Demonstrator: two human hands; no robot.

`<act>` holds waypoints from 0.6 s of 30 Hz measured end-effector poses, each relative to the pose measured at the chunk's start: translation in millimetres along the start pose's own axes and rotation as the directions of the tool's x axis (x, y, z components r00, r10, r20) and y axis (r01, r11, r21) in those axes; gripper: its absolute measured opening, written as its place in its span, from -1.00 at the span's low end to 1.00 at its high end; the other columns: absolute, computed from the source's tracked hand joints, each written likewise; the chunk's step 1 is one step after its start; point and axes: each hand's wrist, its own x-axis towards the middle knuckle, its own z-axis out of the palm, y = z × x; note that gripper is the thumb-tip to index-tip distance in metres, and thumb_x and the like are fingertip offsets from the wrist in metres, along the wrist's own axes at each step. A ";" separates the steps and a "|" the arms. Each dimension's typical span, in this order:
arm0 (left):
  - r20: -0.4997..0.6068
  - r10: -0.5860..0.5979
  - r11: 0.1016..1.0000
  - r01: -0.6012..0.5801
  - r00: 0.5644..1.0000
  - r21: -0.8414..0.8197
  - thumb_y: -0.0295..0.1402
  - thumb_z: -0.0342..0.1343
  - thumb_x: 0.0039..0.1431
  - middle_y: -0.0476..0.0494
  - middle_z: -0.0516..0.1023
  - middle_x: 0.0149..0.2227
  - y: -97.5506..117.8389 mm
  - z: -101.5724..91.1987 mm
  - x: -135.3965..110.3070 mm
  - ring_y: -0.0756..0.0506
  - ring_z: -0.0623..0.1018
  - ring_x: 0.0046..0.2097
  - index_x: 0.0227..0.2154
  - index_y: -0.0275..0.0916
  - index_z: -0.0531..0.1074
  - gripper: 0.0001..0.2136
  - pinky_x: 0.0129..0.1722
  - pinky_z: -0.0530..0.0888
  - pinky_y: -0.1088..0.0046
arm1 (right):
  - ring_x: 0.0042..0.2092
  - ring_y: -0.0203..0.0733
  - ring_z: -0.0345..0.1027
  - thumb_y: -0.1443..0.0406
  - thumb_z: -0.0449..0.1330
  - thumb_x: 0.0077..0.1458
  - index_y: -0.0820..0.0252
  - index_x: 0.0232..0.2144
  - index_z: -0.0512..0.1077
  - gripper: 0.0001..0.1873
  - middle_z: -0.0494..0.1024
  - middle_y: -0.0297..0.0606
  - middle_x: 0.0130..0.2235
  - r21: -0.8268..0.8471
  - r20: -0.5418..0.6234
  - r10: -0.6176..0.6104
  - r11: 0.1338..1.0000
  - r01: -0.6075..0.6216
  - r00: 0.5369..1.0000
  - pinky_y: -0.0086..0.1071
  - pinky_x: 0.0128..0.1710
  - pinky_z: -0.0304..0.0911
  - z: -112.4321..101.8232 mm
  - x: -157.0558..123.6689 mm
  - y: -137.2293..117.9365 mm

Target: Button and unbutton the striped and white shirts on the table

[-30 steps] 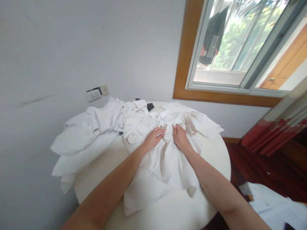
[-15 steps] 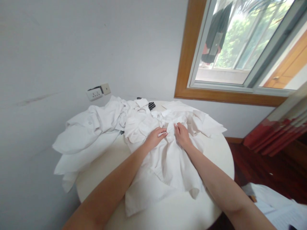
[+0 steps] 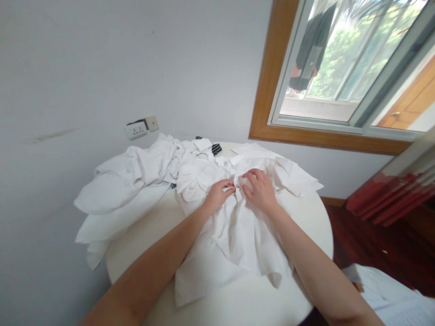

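A crumpled white shirt lies spread on the round table, its front running toward me in loose folds. My left hand is closed in a pinch on the shirt's front near the middle. Just to its right, my right hand rests over the same cloth, thumb and fingers apart and arched. The small bit of fabric between the two hands is partly covered by my fingers. One sleeve of the shirt stretches out to the right, past my right hand.
A heap of white shirts hangs over the left edge of the round table. Behind lies a black striped cloth. The wall with a socket and the window frame stand behind. White papers or cloth are at lower right.
My right hand has turned from a pinch on the shirt's front to an arched hand with fingers spread, closer to my left. The left hand stays nearly in place.
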 end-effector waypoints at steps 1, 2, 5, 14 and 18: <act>-0.006 -0.007 1.000 0.007 1.000 0.005 -0.26 0.16 0.04 -0.09 0.56 -0.33 0.6 0.2 -0.1 -0.06 0.51 -0.27 -0.35 -0.26 0.49 -0.82 -0.18 0.42 0.42 | 0.05 -0.02 0.15 0.18 0.12 0.12 0.07 -0.06 0.36 -0.68 0.31 -0.15 0.03 -0.006 0.072 -0.010 1.000 0.011 0.997 -0.19 0.00 0.08 -0.8 -1.0 1.0; -0.008 -0.010 1.000 0.010 1.000 0.011 -0.25 0.17 0.03 -0.09 0.56 -0.34 1.4 0.2 -0.4 -0.06 0.51 -0.27 -0.37 -0.26 0.49 -0.82 -0.19 0.42 0.43 | 0.05 -0.02 0.15 0.15 0.15 0.10 0.05 -0.06 0.37 -0.66 0.31 -0.16 0.03 -0.008 0.148 -0.016 1.000 0.017 0.989 -0.19 -0.02 0.10 -0.5 -2.3 2.4; -0.006 -0.014 0.999 0.014 1.000 0.042 -0.23 0.18 0.02 -0.07 0.56 -0.37 5.0 -0.6 -1.5 -0.05 0.51 -0.29 -0.42 -0.26 0.49 -0.82 -0.22 0.41 0.45 | 0.04 -0.04 0.19 0.10 0.21 0.05 0.02 -0.04 0.35 -0.59 0.33 -0.17 0.01 -0.005 0.314 0.010 1.000 -0.009 0.949 -0.23 -0.08 0.13 4.6 -5.4 7.1; -0.012 0.045 0.983 -0.043 0.999 0.180 -0.29 0.15 0.07 -0.08 0.55 -0.39 7.2 -2.5 -1.9 -0.05 0.51 -0.31 -0.43 -0.26 0.51 -0.86 -0.26 0.39 0.46 | -0.06 -0.08 0.27 0.10 0.30 -0.02 0.09 -0.23 0.39 -0.67 0.42 -0.22 -0.18 -0.035 0.331 0.134 0.991 -0.130 0.934 -0.31 -0.16 0.11 22.4 -3.0 17.1; 0.000 0.101 0.953 -0.096 0.995 0.288 -0.31 0.11 0.13 -0.08 0.54 -0.37 8.3 -3.1 -4.9 -0.05 0.50 -0.29 -0.37 -0.24 0.53 -0.86 -0.25 0.39 0.46 | -0.07 -0.10 0.28 0.16 0.31 -0.03 0.13 -0.25 0.39 -0.70 0.46 -0.23 -0.19 0.006 0.303 0.080 0.996 -0.086 0.950 -0.31 -0.14 0.10 25.6 -2.3 17.3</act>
